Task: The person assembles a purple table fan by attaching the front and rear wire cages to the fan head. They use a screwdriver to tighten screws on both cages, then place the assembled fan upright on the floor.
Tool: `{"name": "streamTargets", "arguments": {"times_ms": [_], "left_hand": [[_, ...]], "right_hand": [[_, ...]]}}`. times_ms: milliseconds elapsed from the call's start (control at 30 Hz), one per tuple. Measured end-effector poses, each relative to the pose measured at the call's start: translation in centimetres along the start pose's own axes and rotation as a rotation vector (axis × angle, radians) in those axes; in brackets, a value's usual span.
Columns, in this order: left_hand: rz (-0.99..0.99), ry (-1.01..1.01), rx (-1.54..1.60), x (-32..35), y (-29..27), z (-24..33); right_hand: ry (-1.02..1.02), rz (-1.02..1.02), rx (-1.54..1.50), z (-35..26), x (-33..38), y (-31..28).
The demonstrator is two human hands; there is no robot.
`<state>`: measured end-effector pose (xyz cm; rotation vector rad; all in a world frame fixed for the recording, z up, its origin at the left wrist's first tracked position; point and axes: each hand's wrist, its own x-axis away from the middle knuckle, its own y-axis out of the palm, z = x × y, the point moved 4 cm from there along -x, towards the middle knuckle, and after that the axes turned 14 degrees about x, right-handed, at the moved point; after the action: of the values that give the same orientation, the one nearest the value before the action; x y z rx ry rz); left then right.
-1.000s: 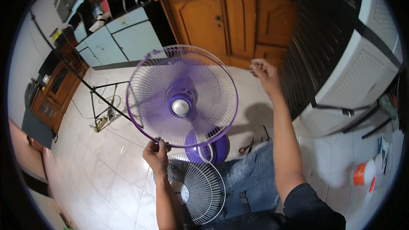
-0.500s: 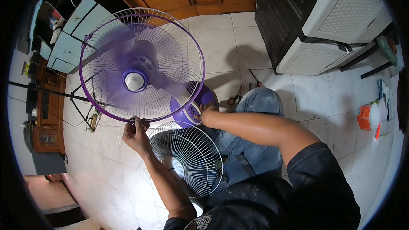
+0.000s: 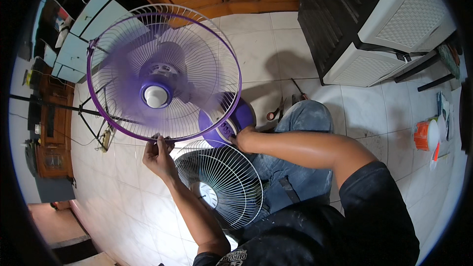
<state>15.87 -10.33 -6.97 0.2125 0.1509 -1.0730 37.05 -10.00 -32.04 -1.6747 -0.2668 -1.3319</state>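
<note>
Purple fan (image 3: 162,74) stands on the floor tiles (image 3: 128,207), blades blurred. Left hand (image 3: 157,156) pinches the guard's near rim; right hand (image 3: 242,137) rests on the purple base (image 3: 224,125) — grip not discernible. Loose white grille (image 3: 221,182) lies just nearer.

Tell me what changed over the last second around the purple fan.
The right hand came down from up in the air by the cabinets to the fan's purple base and now rests on it. The blades, earlier sharp and still, now blur as they spin. The left hand still grips the lower rim of the fan guard, and the loose white grille still lies by the lap.
</note>
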Motion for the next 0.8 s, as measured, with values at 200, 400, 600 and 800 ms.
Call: {"name": "streamTargets", "arguments": {"times_ms": [200, 400, 600, 800], "left_hand": [[0.042, -0.007, -0.001, 0.5, -1.7, 0.0], [-0.003, -0.011, 0.034, -0.2, -1.1, -1.0], [0.058, -0.016, 0.038, 0.3, -1.8, -1.0], [0.029, -0.057, 0.070, 0.0, -1.0, -0.9]], "right_hand": [[-0.037, -0.085, -0.088, 0.5, 6.1, -3.2], [-0.158, 0.198, -0.265, 4.4, 4.9, -3.1], [0.319, 0.505, -0.760, 18.5, 14.2, -3.7], [0.329, 1.459, -1.494, 24.4, 26.6, -6.5]]}}
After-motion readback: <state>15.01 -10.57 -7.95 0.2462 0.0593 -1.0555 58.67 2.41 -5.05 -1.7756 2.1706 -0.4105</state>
